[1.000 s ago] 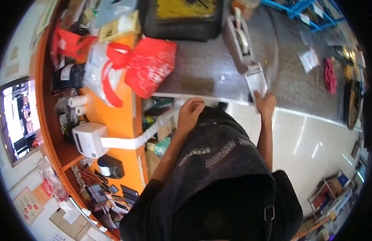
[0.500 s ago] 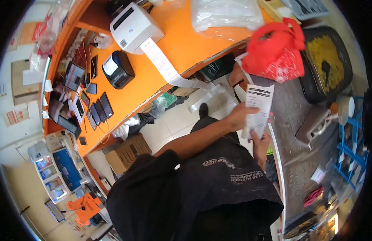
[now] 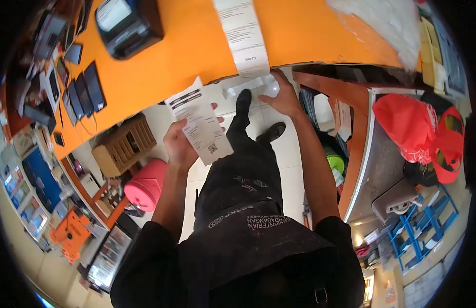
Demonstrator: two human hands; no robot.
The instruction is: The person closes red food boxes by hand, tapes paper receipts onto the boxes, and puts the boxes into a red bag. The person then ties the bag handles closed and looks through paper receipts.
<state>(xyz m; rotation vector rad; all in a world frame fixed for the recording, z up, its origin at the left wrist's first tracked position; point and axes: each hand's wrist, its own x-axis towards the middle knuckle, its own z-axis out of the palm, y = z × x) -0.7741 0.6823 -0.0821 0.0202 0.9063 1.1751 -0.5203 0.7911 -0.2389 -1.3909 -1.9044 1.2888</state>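
Observation:
My left hand (image 3: 180,145) is closed on a printed paper receipt (image 3: 201,123), its thumb on the front and fingertips showing at the far edge. The receipt is tilted, with dark header bars at the top and a square code near the bottom. My right hand (image 3: 283,95) is open, thumb and fingers apart, just beside the lower end of a long printed paper strip (image 3: 242,36). That strip lies across the orange counter (image 3: 181,46) to its front edge. Whether my right fingertips touch the strip is unclear.
A black receipt printer (image 3: 127,28) and several phones (image 3: 86,90) stand on the counter at left. Clear plastic bags (image 3: 384,25) lie at upper right. A red bag (image 3: 407,126) sits on the right-hand worktop. Below are a brown crate (image 3: 124,146) and a pink container (image 3: 145,185).
Both hands were on the receipt near the right-hand worktop. My left hand now has it alone, further left, while my right hand has let go and reached to the paper strip. The view has turned.

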